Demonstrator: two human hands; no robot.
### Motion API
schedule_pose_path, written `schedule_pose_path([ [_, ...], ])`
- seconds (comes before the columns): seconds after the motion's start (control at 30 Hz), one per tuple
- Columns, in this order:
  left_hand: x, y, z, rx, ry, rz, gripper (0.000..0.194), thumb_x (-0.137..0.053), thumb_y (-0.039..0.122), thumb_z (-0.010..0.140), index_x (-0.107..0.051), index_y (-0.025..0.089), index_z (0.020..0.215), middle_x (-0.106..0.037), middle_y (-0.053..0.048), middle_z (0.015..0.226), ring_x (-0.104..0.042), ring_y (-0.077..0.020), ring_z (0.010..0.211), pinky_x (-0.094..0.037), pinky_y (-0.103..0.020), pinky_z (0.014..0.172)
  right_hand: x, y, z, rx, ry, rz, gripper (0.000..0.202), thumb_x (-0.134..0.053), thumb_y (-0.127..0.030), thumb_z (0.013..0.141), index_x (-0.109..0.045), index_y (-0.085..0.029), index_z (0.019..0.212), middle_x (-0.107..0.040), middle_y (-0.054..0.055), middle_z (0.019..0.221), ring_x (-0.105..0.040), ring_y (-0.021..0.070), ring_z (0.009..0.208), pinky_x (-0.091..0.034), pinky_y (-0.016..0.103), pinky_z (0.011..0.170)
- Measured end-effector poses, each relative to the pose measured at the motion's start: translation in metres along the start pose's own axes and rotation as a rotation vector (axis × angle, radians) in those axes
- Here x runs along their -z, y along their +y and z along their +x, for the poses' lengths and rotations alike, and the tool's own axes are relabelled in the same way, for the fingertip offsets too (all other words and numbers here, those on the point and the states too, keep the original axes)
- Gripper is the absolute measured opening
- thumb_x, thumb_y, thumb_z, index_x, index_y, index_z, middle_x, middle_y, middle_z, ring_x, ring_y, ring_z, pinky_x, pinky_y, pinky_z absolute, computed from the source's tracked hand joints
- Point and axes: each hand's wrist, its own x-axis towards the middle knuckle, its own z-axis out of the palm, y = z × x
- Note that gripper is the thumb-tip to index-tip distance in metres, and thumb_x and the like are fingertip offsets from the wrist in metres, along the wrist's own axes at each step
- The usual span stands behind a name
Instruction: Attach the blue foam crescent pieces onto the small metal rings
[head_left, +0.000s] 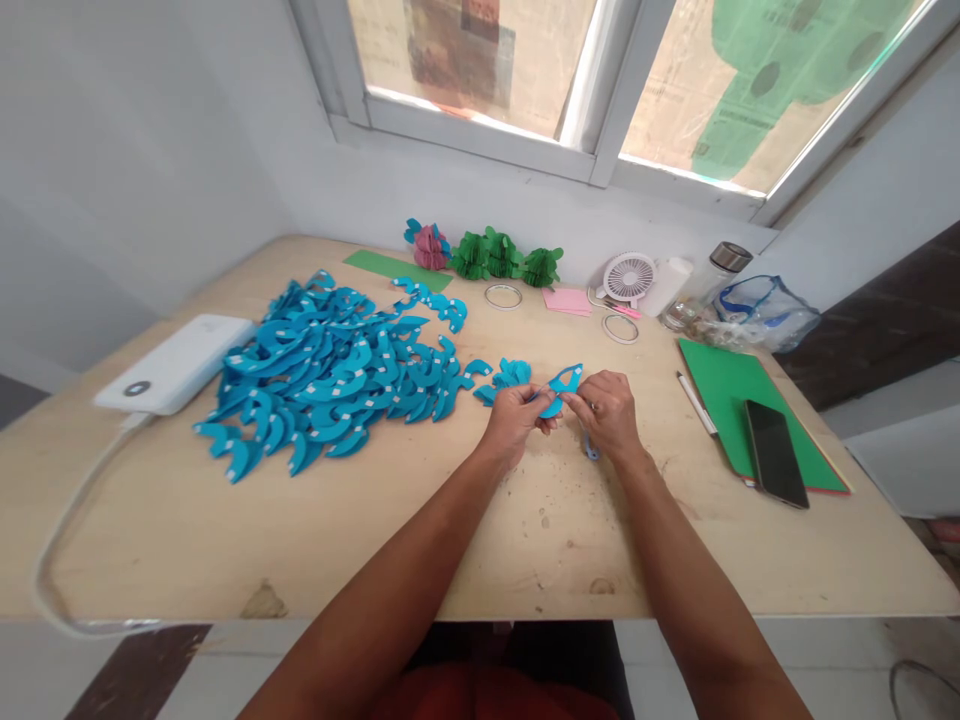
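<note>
My left hand (517, 418) pinches a blue curved paper piece (553, 406) near the middle of the table. Close on its right, my right hand (606, 408) has its fingers closed at the edge of the same blue paper, which bears small white squares. A small bluish tool (591, 447) pokes out below the right hand; its upper part is hidden. Behind my left hand sits a small cluster of blue pieces (511, 374). A large heap of blue curved paper pieces (337, 360) with white squares spreads to the left.
On the wooden table (360, 540), a white power bank (176, 363) with a cable lies left. Along the back stand green paper shapes (501, 253), a pink one (430, 247), a fan (630, 278) and a bottle (709, 285). A phone (776, 452) rests on green sheets (731, 400).
</note>
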Motion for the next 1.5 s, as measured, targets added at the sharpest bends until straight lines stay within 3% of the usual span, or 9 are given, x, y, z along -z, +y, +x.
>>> schedule_pose_path([
  [0.4,0.0001,0.0005,0.0002,-0.016,0.029,-0.007,0.022,-0.065,0.033,0.067,-0.057,0.013,0.062,-0.055,0.0,0.048,-0.049,-0.0083,0.041,-0.038,-0.02,0.04,0.001,-0.001,-0.0002,-0.019,-0.017,0.033,0.04,-0.05,-0.041,0.087,-0.051,-0.018,0.054,-0.056,0.001,0.058,-0.048,0.0144,0.065,-0.031,0.031,0.071],
  [0.83,0.0022,-0.003,0.004,-0.032,0.036,-0.01,0.025,-0.066,0.035,0.066,-0.057,0.012,0.06,-0.055,-0.001,0.048,-0.049,-0.0081,0.041,-0.038,-0.019,0.039,-0.0012,-0.0011,-0.0001,-0.209,-0.103,0.257,0.04,-0.051,-0.044,0.086,-0.054,-0.02,0.055,-0.061,0.001,0.06,-0.054,0.0153,0.066,-0.036,0.031,0.073],
  [1.37,0.0016,0.0008,0.001,-0.009,0.002,-0.039,0.026,-0.069,0.036,0.062,-0.058,0.012,0.058,-0.058,-0.003,0.051,-0.051,-0.0092,0.043,-0.039,-0.021,0.042,-0.0027,0.0003,0.0005,-0.235,-0.11,0.335,0.04,-0.051,-0.045,0.085,-0.056,-0.019,0.054,-0.062,0.002,0.059,-0.055,0.0148,0.064,-0.04,0.03,0.071],
  [1.5,0.002,-0.0008,0.0028,-0.021,0.044,-0.022,0.027,-0.066,0.037,0.066,-0.058,0.012,0.058,-0.057,-0.002,0.05,-0.05,-0.009,0.042,-0.04,-0.021,0.042,0.0001,-0.0017,0.002,-0.26,-0.118,0.433,0.041,-0.05,-0.044,0.085,-0.055,-0.019,0.053,-0.06,0.002,0.058,-0.056,0.0144,0.063,-0.041,0.029,0.069],
])
